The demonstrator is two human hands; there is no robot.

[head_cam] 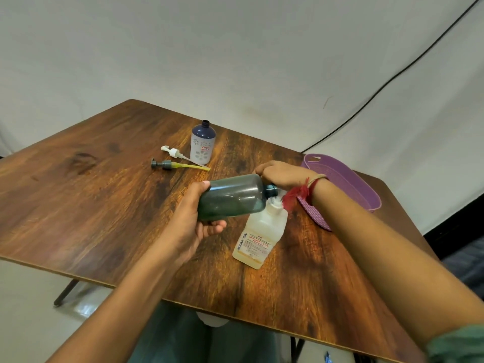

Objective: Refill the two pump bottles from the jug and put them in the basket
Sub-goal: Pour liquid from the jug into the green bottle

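**Item: refill job, state at this moment**

**Progress (judged):** early.
- Done: both pumps are off their bottles. The white pump (172,151) and the grey pump (164,165), which has a yellowish tube, lie side by side on the table (91,195), well beyond the jug and to its left.
- The blue-and-white bottle (203,142) stands open-necked just beyond the pumps, farther from the jug than they are.
- The jug (258,238) stands upright, with what looks like its white cap in place, so pouring has likely not begun.
- Left: open the jug, fill both bottles, refit both pumps and move both bottles to the basket (366,191). The basket sits just to the right of the jug, and neither bottle is in it.

**Dark bottle (233,196):** held off the table, tipped nearly level. It is directly above the jug's shoulder, with its open neck over the jug's cap. Its fill level cannot be read.

**Left hand (195,218):** wrapped around the base end of the dark bottle, left of the jug. The thumb is on top and the fingers (213,227) are curled underneath in a firm grip.

**Right hand (281,176):** just above the top of the jug, beside the dark bottle's neck, with a red thread (294,196) at the wrist. The fingers bend downward behind the bottle. Whether they grip the neck, grip the cap or hold nothing cannot be told.
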